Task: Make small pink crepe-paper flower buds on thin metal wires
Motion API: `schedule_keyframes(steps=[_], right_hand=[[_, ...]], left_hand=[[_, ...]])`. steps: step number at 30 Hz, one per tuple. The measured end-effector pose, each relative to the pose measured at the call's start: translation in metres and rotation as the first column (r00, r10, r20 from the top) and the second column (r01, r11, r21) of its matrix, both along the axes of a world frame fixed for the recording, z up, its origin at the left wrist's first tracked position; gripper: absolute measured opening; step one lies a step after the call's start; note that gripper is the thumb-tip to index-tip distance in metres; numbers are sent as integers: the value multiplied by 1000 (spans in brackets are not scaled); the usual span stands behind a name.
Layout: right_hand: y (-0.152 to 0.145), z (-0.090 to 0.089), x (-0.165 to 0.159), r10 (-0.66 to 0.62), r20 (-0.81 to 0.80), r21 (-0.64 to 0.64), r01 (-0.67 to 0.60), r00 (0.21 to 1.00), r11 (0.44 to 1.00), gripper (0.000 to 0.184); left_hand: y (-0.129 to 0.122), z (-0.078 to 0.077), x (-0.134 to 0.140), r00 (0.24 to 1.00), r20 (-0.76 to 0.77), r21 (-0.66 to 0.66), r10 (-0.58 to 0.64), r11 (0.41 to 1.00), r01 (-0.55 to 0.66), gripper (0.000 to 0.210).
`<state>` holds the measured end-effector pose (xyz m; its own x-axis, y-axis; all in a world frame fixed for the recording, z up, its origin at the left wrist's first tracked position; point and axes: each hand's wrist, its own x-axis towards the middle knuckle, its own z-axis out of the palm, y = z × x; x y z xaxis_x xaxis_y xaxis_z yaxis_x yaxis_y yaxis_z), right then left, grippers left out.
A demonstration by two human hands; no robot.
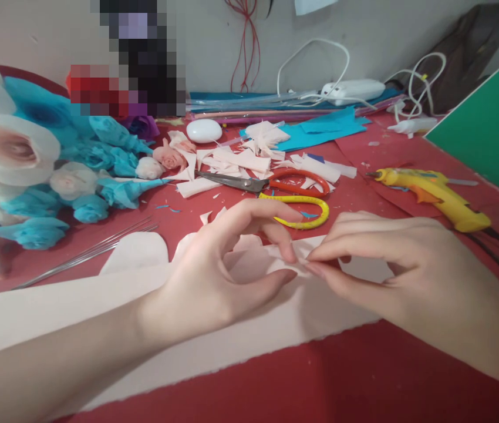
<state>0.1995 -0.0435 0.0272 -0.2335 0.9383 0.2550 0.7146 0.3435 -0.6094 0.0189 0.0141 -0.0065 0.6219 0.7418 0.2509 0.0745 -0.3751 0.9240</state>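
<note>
A thin, pale pink crepe paper petal (pixel 260 258) is between my two hands. My left hand (pixel 227 270) curves around its left side, thumb and forefinger closed on the paper near its edge. The thumb and fingertip of my right hand (pixel 399 264) pinch the petal's right end. The far fingers of my right hand are partly hidden. Under both hands lies a long pale pink paper strip (pixel 276 335). Another rounded paper petal (pixel 137 252) lies at the strip's far edge, left of my left hand.
Scissors (pixel 249 185) with red and yellow handles lie just beyond my hands, among paper scraps (pixel 232 158). A yellow glue gun (pixel 438 197) rests at the right, by a green board (pixel 491 123). Blue paper flowers (pixel 91 208) and thin wires (pixel 86 255) are at the left.
</note>
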Motion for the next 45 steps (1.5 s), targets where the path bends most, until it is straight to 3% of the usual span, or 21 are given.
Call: schedule_keyframes(steps=[5, 9, 14, 19, 22, 25, 30, 34, 40, 45], right_hand=[[2, 2, 2, -72, 6, 19, 71, 997, 997, 10], [2, 2, 2, -135, 12, -24, 135, 991, 991, 9], [4, 0, 4, -200, -11, -37, 199, 980, 979, 9], [15, -4, 14, -293, -117, -236, 260, 949, 936, 11], [20, -5, 20, -333, -241, -380, 227, 911, 896, 18], [20, -5, 22, -389, -435, -513, 132, 812, 848, 21], [18, -8, 17, -408, -633, -606, -94, 658, 790, 19], [17, -17, 9, -423, -755, -601, -272, 501, 751, 14], [20, -33, 5, -436, -774, -590, -274, 459, 759, 13], [18, -37, 6, -429, -777, -587, -284, 461, 758, 14]], left_hand=[[1, -2, 0, 998, 44, 31, 47, 998, -49, 42], [2, -3, 1, 983, 168, 37, 72, 996, -79, 39], [2, -1, 3, 974, 211, -63, 81, 996, -70, 31], [1, 3, 3, 979, 185, -196, 81, 980, -44, 17], [0, 5, 3, 984, 142, -255, 109, 964, -70, 13], [1, 4, 4, 986, 118, -235, 118, 968, -88, 16], [2, 2, 3, 991, 90, -277, 98, 958, -70, 16], [2, 4, 2, 995, 56, -291, 88, 954, -68, 10], [1, 5, 2, 993, 52, -291, 107, 953, -87, 7], [1, 3, 1, 995, 1, -258, 101, 961, -97, 12]])
